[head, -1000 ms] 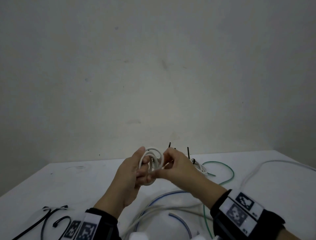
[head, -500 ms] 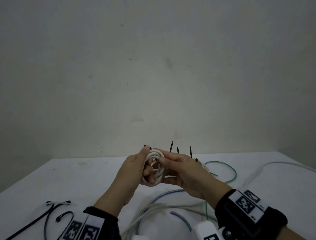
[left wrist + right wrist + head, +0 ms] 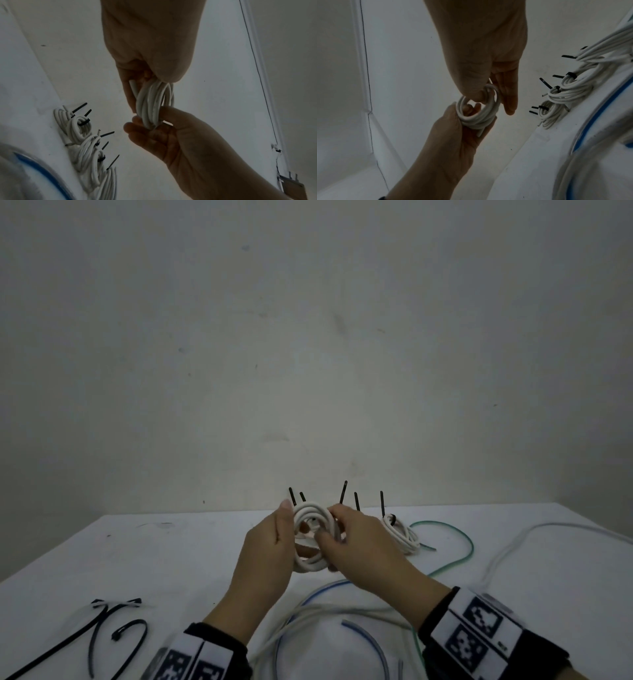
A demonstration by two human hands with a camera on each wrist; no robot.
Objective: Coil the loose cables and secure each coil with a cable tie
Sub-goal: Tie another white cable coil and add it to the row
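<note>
My left hand (image 3: pixel 270 546) and right hand (image 3: pixel 356 546) both pinch small round white cable coil (image 3: pixel 310 537) above white table (image 3: pixel 191 563).

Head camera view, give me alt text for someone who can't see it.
Both hands, left and right, hold a small white cable coil above a white table. Tied white coils lie behind; loose black cable ties lie near left.
</note>
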